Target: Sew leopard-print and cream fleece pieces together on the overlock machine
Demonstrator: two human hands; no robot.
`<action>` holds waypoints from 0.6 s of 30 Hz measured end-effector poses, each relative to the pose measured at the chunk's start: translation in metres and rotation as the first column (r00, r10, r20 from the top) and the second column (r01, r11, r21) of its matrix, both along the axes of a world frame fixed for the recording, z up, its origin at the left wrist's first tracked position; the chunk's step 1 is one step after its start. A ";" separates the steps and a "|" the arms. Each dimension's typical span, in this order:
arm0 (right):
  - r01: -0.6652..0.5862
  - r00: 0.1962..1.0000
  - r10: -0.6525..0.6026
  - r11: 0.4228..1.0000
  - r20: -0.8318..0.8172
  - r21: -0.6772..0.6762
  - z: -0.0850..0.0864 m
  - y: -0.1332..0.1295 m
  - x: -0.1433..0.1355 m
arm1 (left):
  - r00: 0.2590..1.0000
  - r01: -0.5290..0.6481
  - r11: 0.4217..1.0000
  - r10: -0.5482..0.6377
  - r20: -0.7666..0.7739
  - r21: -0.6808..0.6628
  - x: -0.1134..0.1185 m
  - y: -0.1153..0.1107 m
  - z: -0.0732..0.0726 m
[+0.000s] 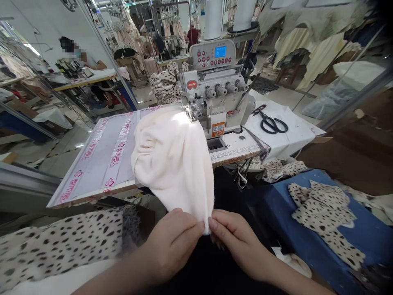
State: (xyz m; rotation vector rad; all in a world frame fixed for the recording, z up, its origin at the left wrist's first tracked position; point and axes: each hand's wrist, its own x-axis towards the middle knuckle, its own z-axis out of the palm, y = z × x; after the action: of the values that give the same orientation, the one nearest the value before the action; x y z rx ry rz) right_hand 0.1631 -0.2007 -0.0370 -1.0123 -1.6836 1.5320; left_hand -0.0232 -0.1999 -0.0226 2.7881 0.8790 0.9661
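Observation:
A cream, fleecy piece of fabric [181, 164] stretches from under the needle area of the overlock sewing machine [215, 90] down over the table's front edge. My left hand [173, 241] pinches its lower end from the left, fingers closed. From the right, my right hand [233, 237] pinches the same end between thumb and fingers. Both hands are close together, below table height. The machine's lamp lights the cloth beside the presser foot, where the exact contact is hard to make out.
Black scissors [274, 124] lie on white cloth right of the machine. Spotted fabric pieces [325, 217] rest on a blue surface at right; more spotted fabric [67, 241] is at lower left. The sewing table [104, 151] extends left. A person [89, 59] sits at another machine.

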 end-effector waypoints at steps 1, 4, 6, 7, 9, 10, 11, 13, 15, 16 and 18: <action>0.010 1.000 -0.010 0.999 -0.014 -0.041 -0.001 0.000 0.000 | 1.000 -0.001 1.000 0.001 -0.020 0.005 0.001 0.000 0.001; 0.037 0.995 -0.055 0.978 -0.078 -0.208 -0.005 0.001 -0.002 | 0.998 0.009 1.000 -0.009 -0.061 0.004 0.004 0.000 0.001; 0.034 0.988 -0.082 0.943 -0.131 -0.332 -0.007 0.002 -0.002 | 0.996 0.007 1.000 -0.006 -0.084 0.009 0.006 0.000 0.001; 0.022 0.983 -0.090 0.925 -0.163 -0.380 -0.008 0.003 -0.003 | 0.996 0.005 1.000 -0.004 -0.094 0.009 0.007 -0.001 0.001; -0.009 0.968 -0.098 0.906 -0.230 -0.424 -0.010 0.005 -0.002 | 0.995 -0.006 1.000 0.007 -0.095 0.006 0.008 -0.001 0.001; -0.029 0.959 -0.094 0.905 -0.268 -0.424 -0.010 0.006 -0.002 | 0.996 -0.010 1.000 0.010 -0.090 0.006 0.008 -0.001 0.001; -0.050 0.949 -0.087 0.907 -0.304 -0.418 -0.011 0.006 -0.001 | 0.997 -0.013 1.000 0.013 -0.083 0.007 0.008 0.000 0.001; -0.083 0.940 -0.059 0.915 -0.336 -0.395 -0.010 0.005 0.001 | 0.998 -0.016 1.000 0.017 -0.058 0.017 0.008 0.000 0.000; -0.069 0.963 -0.021 0.945 -0.268 -0.321 -0.007 0.003 0.005 | 1.000 -0.005 1.000 0.005 -0.018 0.019 0.007 0.000 -0.001; -0.023 0.983 -0.020 0.973 -0.184 -0.229 -0.004 0.002 0.007 | 1.000 0.002 1.000 -0.002 0.007 0.018 0.006 0.000 -0.001; 0.084 0.996 -0.085 0.990 0.005 0.113 0.002 0.002 0.011 | 0.999 0.009 0.999 -0.011 0.046 0.030 0.004 0.001 0.000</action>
State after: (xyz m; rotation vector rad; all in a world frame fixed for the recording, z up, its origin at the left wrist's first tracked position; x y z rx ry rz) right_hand 0.1743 -0.1988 -0.0346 -1.0192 -1.6920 1.3645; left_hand -0.0188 -0.1989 -0.0223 2.7802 0.8509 1.0464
